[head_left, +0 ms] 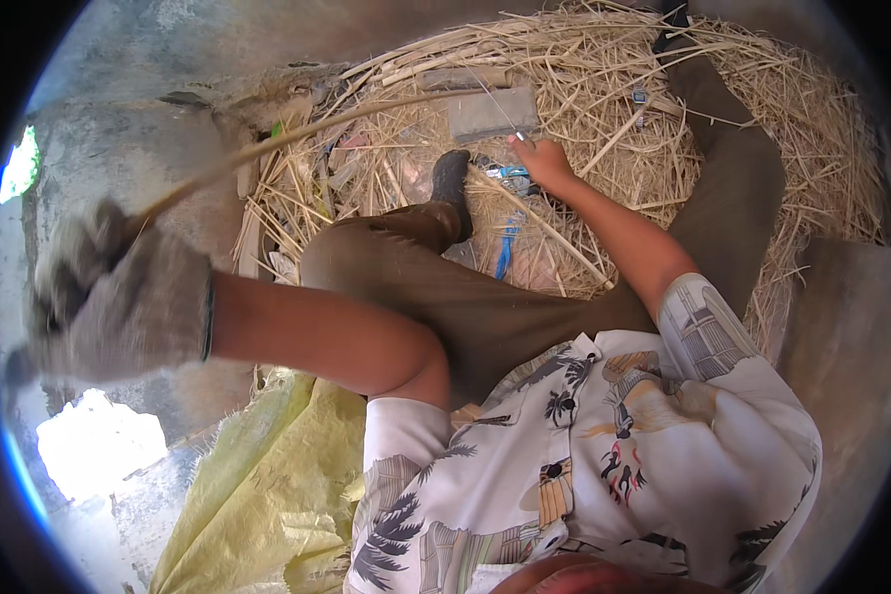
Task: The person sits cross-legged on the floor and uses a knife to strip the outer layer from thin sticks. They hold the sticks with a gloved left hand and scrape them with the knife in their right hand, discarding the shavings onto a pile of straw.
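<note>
My left hand (pixel 134 287), in a worn grey work glove, is closed around the thick end of a long tan cane strip (pixel 287 144). The hand is a little blurred. From the glove the strip arches right, and its thin far end lies over a grey brick (pixel 493 115). Bare and closed, my right hand (pixel 542 162) is just below that brick. A thin, blade-like tool (pixel 518 136) juts from its fingers; most of its handle is hidden. My dark shoe (pixel 451 188) rests left of this hand.
Loose split strips and shavings (pixel 742 109) cover the floor around my legs. A wristwatch-like object (pixel 640 97) lies among them. Blue plastic scraps (pixel 508 243) are between my legs. A yellow woven sack (pixel 267 485) is at lower left, beside a concrete wall (pixel 119 158). A board (pixel 846 317) stands at right.
</note>
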The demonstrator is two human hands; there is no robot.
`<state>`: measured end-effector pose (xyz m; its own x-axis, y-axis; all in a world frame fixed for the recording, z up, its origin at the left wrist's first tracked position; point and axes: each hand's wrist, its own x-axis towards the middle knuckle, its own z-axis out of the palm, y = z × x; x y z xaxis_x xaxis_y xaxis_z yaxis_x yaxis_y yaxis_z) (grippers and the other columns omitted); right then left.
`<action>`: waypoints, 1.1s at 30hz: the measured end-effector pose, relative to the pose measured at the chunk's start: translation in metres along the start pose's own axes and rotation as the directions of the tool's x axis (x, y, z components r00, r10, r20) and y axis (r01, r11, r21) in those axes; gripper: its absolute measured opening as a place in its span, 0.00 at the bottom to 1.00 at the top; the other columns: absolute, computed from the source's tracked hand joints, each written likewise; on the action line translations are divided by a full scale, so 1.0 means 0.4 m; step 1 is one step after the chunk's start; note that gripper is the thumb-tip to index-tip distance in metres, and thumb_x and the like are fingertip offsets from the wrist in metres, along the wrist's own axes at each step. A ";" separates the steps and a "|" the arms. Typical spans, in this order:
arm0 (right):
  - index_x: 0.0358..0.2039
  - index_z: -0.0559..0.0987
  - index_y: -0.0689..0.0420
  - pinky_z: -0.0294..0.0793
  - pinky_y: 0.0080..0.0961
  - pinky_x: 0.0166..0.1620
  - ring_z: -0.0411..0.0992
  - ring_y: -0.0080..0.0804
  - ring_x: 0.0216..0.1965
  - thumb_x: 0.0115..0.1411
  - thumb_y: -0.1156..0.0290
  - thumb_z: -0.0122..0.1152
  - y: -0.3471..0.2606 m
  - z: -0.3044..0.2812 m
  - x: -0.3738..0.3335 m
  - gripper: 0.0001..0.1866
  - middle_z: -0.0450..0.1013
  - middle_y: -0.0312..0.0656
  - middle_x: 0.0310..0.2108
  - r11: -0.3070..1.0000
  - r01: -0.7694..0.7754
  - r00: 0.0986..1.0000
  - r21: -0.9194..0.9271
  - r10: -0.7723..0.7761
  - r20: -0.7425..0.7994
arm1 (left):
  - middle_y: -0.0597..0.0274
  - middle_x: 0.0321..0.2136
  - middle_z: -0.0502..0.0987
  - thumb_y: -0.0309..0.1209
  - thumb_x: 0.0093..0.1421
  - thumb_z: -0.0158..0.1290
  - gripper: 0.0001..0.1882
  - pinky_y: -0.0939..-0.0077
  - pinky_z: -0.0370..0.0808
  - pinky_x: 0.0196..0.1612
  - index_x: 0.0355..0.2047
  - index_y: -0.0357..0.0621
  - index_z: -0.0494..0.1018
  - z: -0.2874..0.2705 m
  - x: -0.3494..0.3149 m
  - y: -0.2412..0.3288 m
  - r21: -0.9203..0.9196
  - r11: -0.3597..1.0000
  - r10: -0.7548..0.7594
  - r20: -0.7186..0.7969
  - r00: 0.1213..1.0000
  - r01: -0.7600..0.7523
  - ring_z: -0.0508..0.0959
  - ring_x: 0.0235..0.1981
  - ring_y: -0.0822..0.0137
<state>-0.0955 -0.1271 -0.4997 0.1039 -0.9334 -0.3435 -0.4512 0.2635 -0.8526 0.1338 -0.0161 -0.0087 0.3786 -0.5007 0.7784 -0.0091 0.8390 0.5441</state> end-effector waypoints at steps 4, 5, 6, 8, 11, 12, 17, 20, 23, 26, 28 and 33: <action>0.26 0.79 0.71 0.75 0.44 0.42 0.78 0.56 0.33 0.60 0.36 0.55 0.021 0.028 0.075 0.40 0.77 0.62 0.26 0.998 -0.049 0.999 0.039 0.050 -0.009 | 0.75 0.08 0.64 0.70 0.60 0.46 0.34 0.77 0.62 0.11 0.12 0.57 0.69 0.046 0.005 -0.166 -0.065 0.987 -0.136 0.135 0.981 0.146 0.64 0.08 0.77; 0.25 0.79 0.71 0.76 0.44 0.39 0.78 0.54 0.31 0.60 0.36 0.55 0.025 0.035 0.088 0.40 0.77 0.60 0.24 0.995 -0.072 0.997 0.063 0.072 0.004 | 0.75 0.07 0.63 0.72 0.59 0.43 0.36 0.76 0.63 0.12 0.11 0.57 0.69 0.047 0.009 -0.203 -0.050 0.982 -0.174 0.170 0.970 0.184 0.64 0.08 0.75; 0.24 0.79 0.70 0.77 0.43 0.36 0.78 0.52 0.28 0.60 0.37 0.55 0.027 0.046 0.095 0.39 0.76 0.58 0.22 0.992 -0.095 0.995 0.086 0.094 0.025 | 0.74 0.07 0.63 0.74 0.58 0.41 0.37 0.76 0.63 0.13 0.11 0.57 0.69 0.058 0.005 -0.235 -0.023 0.978 -0.202 0.184 0.962 0.210 0.64 0.08 0.74; 0.20 0.77 0.67 0.75 0.40 0.28 0.76 0.45 0.21 0.61 0.38 0.55 0.006 0.026 0.078 0.38 0.74 0.52 0.17 0.975 -0.152 0.987 0.162 0.141 0.077 | 0.73 0.07 0.62 0.77 0.55 0.38 0.39 0.74 0.63 0.13 0.11 0.57 0.69 0.092 -0.026 -0.324 0.027 0.964 -0.266 0.186 0.946 0.265 0.64 0.08 0.72; 0.16 0.73 0.64 0.71 0.36 0.19 0.72 0.37 0.14 0.62 0.39 0.55 -0.006 0.015 0.056 0.36 0.69 0.44 0.12 0.954 -0.169 0.984 0.250 0.148 0.101 | 0.72 0.07 0.62 0.81 0.52 0.34 0.42 0.73 0.62 0.12 0.11 0.56 0.71 0.113 -0.047 -0.426 0.116 0.952 -0.291 0.068 0.954 0.282 0.63 0.08 0.70; 0.15 0.72 0.63 0.69 0.34 0.16 0.70 0.34 0.12 0.63 0.40 0.55 -0.008 0.010 0.054 0.36 0.68 0.42 0.11 0.948 -0.163 0.985 0.275 0.141 0.095 | 0.71 0.07 0.62 0.81 0.52 0.33 0.43 0.73 0.60 0.12 0.12 0.56 0.72 0.118 -0.038 -0.440 -0.011 0.946 -0.321 0.130 0.938 0.325 0.63 0.08 0.70; 0.15 0.73 0.63 0.72 0.37 0.21 0.73 0.37 0.14 0.62 0.38 0.55 -0.089 -0.015 -0.061 0.37 0.70 0.44 0.12 0.949 -0.233 0.967 0.212 0.204 0.150 | 0.68 0.08 0.64 0.76 0.59 0.31 0.42 0.76 0.57 0.12 0.16 0.54 0.75 0.075 0.024 -0.446 -0.300 0.883 -0.338 0.129 0.932 0.361 0.62 0.07 0.69; 0.18 0.75 0.66 0.74 0.40 0.27 0.75 0.41 0.19 0.61 0.37 0.56 -0.031 -0.019 -0.040 0.37 0.71 0.47 0.14 0.969 -0.196 0.980 0.149 0.188 0.067 | 0.67 0.10 0.66 0.70 0.65 0.32 0.40 0.76 0.56 0.11 0.17 0.51 0.73 0.088 0.061 -0.534 -0.014 0.981 -0.192 -0.201 0.961 0.194 0.62 0.07 0.69; 0.22 0.78 0.67 0.74 0.40 0.33 0.77 0.45 0.24 0.61 0.39 0.57 -0.017 -0.004 -0.038 0.36 0.73 0.51 0.17 0.983 -0.158 0.985 0.091 0.151 0.083 | 0.64 0.12 0.69 0.67 0.67 0.34 0.38 0.73 0.57 0.10 0.19 0.47 0.72 0.101 0.031 -0.502 -0.128 0.965 -0.248 -0.160 0.955 0.229 0.63 0.08 0.68; 0.27 0.80 0.66 0.75 0.39 0.35 0.78 0.46 0.26 0.60 0.43 0.60 -0.077 -0.039 -0.067 0.31 0.76 0.53 0.20 0.996 0.034 0.998 0.082 -0.039 0.058 | 0.62 0.14 0.70 0.63 0.68 0.35 0.36 0.71 0.58 0.09 0.21 0.46 0.72 0.022 0.058 -0.511 -0.185 0.957 -0.258 -0.179 0.950 0.225 0.64 0.08 0.68; 0.29 0.81 0.65 0.75 0.39 0.35 0.78 0.47 0.27 0.59 0.47 0.62 -0.097 -0.047 -0.075 0.27 0.76 0.53 0.22 0.982 0.162 0.987 0.096 -0.162 -0.001 | 0.62 0.15 0.70 0.60 0.69 0.35 0.33 0.72 0.58 0.09 0.23 0.46 0.72 0.035 0.028 -0.525 0.382 0.923 0.052 -0.211 0.976 0.034 0.64 0.08 0.68; 0.25 0.80 0.62 0.73 0.37 0.32 0.75 0.39 0.23 0.54 0.58 0.63 0.047 0.016 -0.016 0.17 0.75 0.50 0.20 1.000 0.027 0.998 -0.001 -0.027 -0.060 | 0.60 0.16 0.72 0.46 0.71 0.36 0.24 0.75 0.63 0.09 0.28 0.43 0.71 0.075 0.010 -0.508 0.337 0.940 0.033 -0.236 0.971 0.050 0.67 0.10 0.69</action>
<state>-0.0991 -0.1147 -0.5162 0.0623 -0.9531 -0.2961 -0.4489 0.2382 -0.8613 0.1096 -0.1948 -0.1068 0.5861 -0.4084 0.6998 -0.3018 0.6915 0.6563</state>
